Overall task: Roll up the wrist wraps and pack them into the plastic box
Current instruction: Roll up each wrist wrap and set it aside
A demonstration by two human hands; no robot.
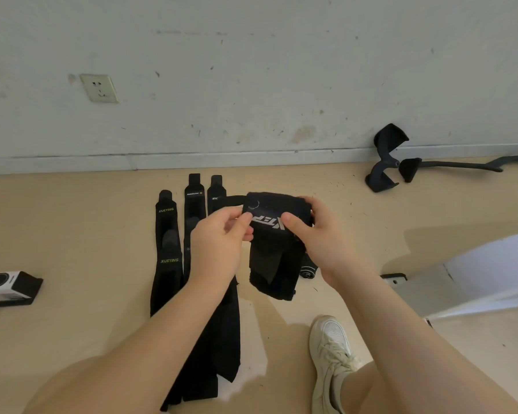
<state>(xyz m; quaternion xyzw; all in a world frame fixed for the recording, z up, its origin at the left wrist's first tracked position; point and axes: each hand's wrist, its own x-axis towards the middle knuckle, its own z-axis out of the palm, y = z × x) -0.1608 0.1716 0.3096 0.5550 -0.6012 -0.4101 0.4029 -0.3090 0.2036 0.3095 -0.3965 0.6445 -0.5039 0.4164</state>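
Beige floor (72, 222) runs to a scuffed pale wall (251, 85) with a socket (100, 88) at far left, and three flat black wrist wraps (168, 252) lie side by side on the floor, left of centre. Both hands are raised above them holding a black wrist wrap (274, 234) with white lettering: the left hand (219, 243) has its grip pinched narrow on the wrap's left edge, the right hand (317, 234) has its thumb pressed on the front and fingers closed behind, the loose end hanging down. A rolled wrap (308, 268) lies on the floor just right of it, a white shoe (331, 351) sits near, a black-and-white carton (8, 289) lies at left, and black hooked gear (386, 158) rests by the wall at far right.
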